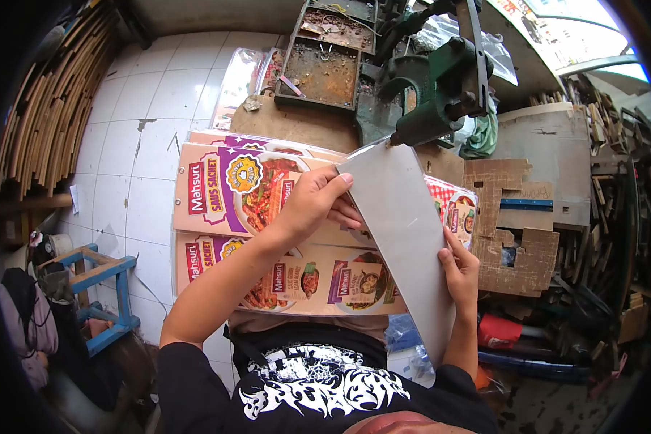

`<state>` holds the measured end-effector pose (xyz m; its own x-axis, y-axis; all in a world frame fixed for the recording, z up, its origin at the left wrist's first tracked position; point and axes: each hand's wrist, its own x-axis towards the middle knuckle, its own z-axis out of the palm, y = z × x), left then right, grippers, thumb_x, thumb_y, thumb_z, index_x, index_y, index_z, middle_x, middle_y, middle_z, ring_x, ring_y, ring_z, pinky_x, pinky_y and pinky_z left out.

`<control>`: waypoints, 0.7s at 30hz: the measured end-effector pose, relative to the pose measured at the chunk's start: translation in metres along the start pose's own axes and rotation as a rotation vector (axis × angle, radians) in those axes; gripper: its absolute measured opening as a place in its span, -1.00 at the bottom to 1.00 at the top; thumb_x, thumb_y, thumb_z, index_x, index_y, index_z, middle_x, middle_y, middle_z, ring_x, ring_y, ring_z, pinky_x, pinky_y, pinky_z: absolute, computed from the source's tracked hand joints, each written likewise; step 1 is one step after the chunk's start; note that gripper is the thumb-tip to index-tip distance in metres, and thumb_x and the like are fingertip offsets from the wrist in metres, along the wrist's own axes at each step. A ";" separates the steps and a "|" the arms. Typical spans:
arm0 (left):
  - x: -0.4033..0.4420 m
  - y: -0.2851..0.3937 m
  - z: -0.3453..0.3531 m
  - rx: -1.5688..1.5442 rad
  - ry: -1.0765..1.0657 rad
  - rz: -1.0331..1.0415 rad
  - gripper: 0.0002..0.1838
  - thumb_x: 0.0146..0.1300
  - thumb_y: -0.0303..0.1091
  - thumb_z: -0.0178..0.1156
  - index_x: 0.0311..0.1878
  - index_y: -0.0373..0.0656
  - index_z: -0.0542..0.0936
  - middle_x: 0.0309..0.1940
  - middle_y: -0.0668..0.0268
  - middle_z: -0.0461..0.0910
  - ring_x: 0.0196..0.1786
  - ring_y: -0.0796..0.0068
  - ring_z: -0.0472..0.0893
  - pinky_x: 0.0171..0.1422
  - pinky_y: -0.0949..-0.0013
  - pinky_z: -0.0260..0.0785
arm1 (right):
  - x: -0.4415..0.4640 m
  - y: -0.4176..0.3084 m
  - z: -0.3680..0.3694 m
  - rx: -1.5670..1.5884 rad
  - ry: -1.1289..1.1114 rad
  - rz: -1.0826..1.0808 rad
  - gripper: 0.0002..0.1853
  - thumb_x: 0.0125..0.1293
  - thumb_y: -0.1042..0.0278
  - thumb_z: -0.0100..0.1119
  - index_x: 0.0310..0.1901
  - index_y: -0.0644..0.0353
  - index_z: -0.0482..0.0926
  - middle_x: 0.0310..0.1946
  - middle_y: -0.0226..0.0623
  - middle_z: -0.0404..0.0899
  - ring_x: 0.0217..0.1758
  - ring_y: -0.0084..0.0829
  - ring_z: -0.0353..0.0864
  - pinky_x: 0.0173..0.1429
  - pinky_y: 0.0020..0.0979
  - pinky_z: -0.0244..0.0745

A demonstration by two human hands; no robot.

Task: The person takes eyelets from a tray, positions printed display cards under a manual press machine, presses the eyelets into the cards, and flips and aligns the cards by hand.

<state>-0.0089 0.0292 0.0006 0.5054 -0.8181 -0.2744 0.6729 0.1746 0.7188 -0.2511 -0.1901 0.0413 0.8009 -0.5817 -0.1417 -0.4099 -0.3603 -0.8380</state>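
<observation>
A green press (432, 90), a grimy tray (315, 74) and stacked boards (59, 101) show this is a workshop.

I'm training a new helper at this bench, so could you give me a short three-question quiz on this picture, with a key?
1. Fill in the colour: the far end of the panel is at the ____ machine.
2. True or false: only the right hand is on the panel.
3. Which brand name is printed on the cards?
a) Sunrise
b) Mahsuri
c) Golden

Key:
1. Green.
2. False; the left hand and the right hand both hold its edges.
3. b
</observation>
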 end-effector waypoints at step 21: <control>0.002 -0.003 -0.002 -0.001 0.005 0.008 -0.65 0.48 -0.23 0.01 -0.04 -0.44 0.43 -0.27 -0.06 0.65 -0.37 0.26 0.74 -0.28 0.34 0.70 | 0.001 -0.009 0.001 0.004 -0.010 0.015 -0.57 0.37 0.48 0.20 0.27 0.27 0.50 -0.05 -0.25 0.67 -0.15 -0.63 0.55 -0.04 -0.57 0.49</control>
<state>-0.0089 0.0280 -0.0035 0.5135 -0.8138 -0.2719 0.6696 0.1819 0.7201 -0.2461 -0.1872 0.0479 0.7991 -0.5795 -0.1601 -0.4203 -0.3482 -0.8379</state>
